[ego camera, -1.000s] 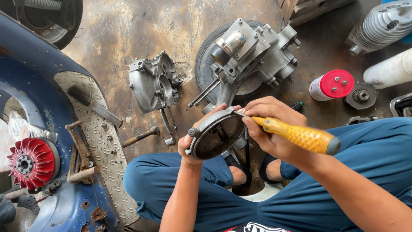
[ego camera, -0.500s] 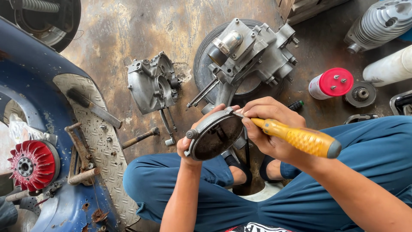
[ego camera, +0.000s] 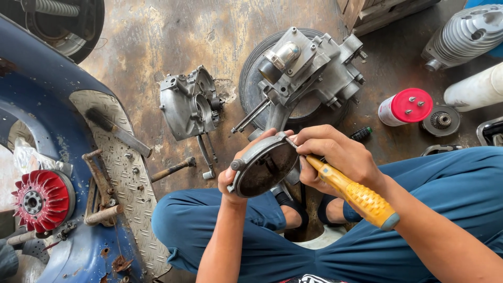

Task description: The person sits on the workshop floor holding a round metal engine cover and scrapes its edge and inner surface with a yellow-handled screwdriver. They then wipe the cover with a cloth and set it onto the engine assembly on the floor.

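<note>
Blue scooter body [ego camera: 36, 115], left edge: it runs off the picture, so you see only its chequered footboard [ego camera: 126, 173] and the red finned fan [ego camera: 43, 200]; the rest is cut off.

Engine casing [ego camera: 309, 68], far centre, resting on a tyre [ego camera: 251, 78]: its underside and whatever steadies it are hidden. Should your elbow or knee nudge it, it could rock off the tyre.

Smaller casing half [ego camera: 188, 102], left of the engine, with loose rods lying just near it on the stained floor [ego camera: 157, 36].

Round metal cover [ego camera: 262, 166], near centre, above your crossed legs: your left hand [ego camera: 236, 175] is wrapped around its left rim, fingers curled behind where you cannot see them.

Yellow-handled screwdriver [ego camera: 356, 196]: your right hand [ego camera: 340, 157] is closed tight around the shaft near the cover's far rim. The tip itself is hidden by your fingers, so what it bears on is probably a fastener or a seam, though this cannot be confirmed.

Hazards: if the tip slips under pressure, it would drive toward your left fingers, which sit just beside it. A loose left grip would let the cover twist or drop onto your legs.

Red-capped can [ego camera: 406, 107], far right: small parts on its lid could roll off.
</note>
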